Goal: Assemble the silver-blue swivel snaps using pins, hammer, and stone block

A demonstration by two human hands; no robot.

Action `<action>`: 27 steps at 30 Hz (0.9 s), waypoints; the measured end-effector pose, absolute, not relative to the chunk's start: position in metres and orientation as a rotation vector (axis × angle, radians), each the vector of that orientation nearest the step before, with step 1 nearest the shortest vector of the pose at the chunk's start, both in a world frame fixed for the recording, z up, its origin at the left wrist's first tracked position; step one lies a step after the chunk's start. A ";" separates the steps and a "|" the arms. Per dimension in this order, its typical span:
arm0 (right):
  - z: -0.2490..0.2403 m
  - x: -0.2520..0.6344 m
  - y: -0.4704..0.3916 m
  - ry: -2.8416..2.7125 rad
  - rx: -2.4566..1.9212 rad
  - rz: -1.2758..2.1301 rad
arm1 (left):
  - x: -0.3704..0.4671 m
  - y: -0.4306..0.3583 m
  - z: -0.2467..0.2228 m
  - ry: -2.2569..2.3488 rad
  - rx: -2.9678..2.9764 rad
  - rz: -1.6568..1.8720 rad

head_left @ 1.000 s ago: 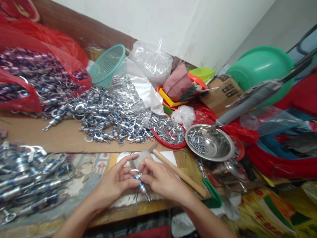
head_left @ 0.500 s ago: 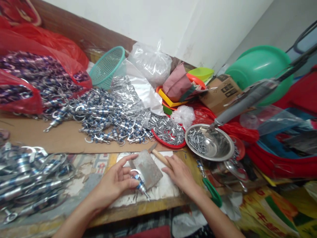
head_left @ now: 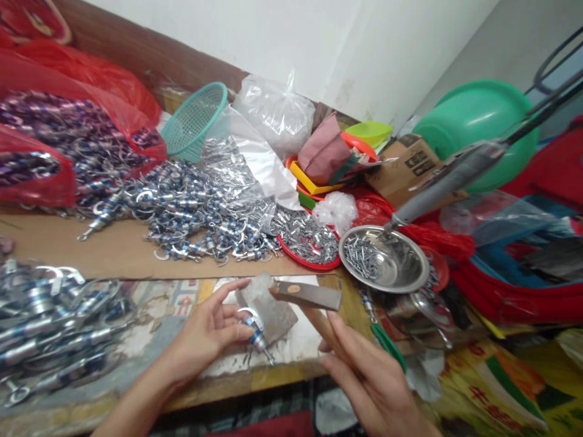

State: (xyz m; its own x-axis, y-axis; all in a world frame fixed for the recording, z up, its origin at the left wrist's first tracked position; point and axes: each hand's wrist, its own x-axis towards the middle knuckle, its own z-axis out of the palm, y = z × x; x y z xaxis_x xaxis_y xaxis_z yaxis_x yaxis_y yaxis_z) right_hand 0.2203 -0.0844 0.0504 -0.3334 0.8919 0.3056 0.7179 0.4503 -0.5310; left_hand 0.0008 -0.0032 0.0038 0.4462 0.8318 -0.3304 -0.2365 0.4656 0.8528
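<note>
Between the fingers of my left hand [head_left: 218, 325] is a small silver-and-blue metal fitting [head_left: 257, 337] with a curved hook-like end and a thin rod pointing toward me. It rests at the left edge of a grey metal block [head_left: 273, 315], which lies on a white sheet [head_left: 305, 349]. My right hand [head_left: 368, 370] is wrapped round the wooden handle of a hammer [head_left: 307, 294]. The hammer's head is raised over the block's right side, apart from the fitting.
Heaps of similar fittings [head_left: 182, 206] lie behind and at left [head_left: 54, 328]. A red plate [head_left: 314, 243] of small metal parts and a steel bowl [head_left: 410, 267] with pins stand at the back right. A green-handled tool [head_left: 387, 345] lies by the table's edge.
My right hand has lifted the hammer off the sheet and drawn it up and toward me, its head now over the block. My left hand stays with the fitting.
</note>
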 end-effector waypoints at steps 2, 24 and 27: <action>0.045 0.218 -0.086 -2.225 -1.384 0.455 | 0.001 -0.003 0.005 0.856 0.829 0.770; 0.014 0.242 0.035 -2.158 -1.959 0.164 | 0.002 -0.007 0.010 1.235 1.342 0.929; 0.017 0.247 0.071 -2.091 -2.131 0.031 | 0.003 -0.007 0.007 1.225 1.432 1.004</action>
